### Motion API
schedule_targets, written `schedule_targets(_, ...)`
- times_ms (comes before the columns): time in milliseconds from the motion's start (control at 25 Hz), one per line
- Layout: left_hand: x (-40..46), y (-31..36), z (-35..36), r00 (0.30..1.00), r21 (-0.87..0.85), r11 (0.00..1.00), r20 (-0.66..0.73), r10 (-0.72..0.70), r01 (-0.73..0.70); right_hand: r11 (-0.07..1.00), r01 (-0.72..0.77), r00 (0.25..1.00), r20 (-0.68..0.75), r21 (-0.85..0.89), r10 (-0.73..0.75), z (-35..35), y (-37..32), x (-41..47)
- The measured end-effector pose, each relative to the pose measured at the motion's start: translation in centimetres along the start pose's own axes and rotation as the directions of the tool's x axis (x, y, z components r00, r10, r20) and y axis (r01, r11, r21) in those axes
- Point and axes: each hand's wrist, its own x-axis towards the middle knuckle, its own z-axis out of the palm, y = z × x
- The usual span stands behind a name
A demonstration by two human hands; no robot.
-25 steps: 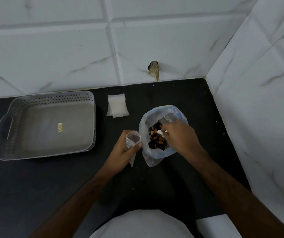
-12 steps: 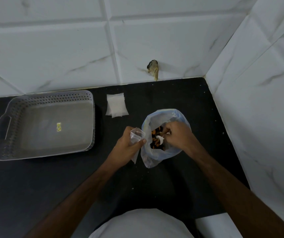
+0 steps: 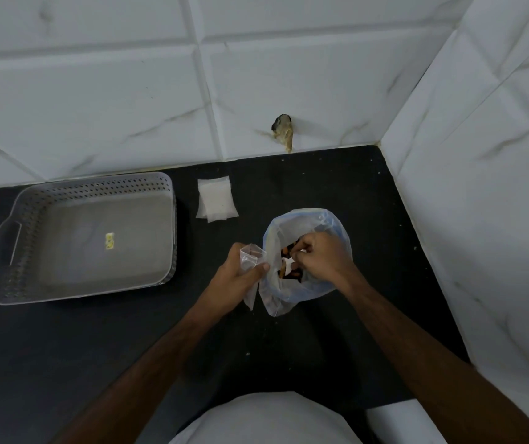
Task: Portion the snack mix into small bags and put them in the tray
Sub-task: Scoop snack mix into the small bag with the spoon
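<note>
Since the earlier frame, right hand [image 3: 319, 259] has drawn back toward the big snack bag's [image 3: 308, 251] near lip, fingers curled round a small white scoop. Left hand [image 3: 240, 274] pinches a small clear bag [image 3: 250, 256] open just beside it. Grey tray [image 3: 13, 251] sits by the counter's left edge, spare bags [image 3: 215, 201] near the back. Best: keep mouths touching, tip slowly.

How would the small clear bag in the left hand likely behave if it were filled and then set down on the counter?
The small clear bag looks thin and limp, hanging below the left hand, so it would probably slump, not stand. Its glossy film may be slippery. Empty, it is likely very light.
</note>
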Motion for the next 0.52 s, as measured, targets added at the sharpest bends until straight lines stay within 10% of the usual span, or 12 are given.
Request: schedule_targets(520, -0.8, 0.3, -1.8, 0.998, 0.049, 0.997, -0.007, 0.063, -0.063, 0.779, -0.229, 0.97, 0.204, 0.584, 0.132, -2.3, -0.5, -2.4)
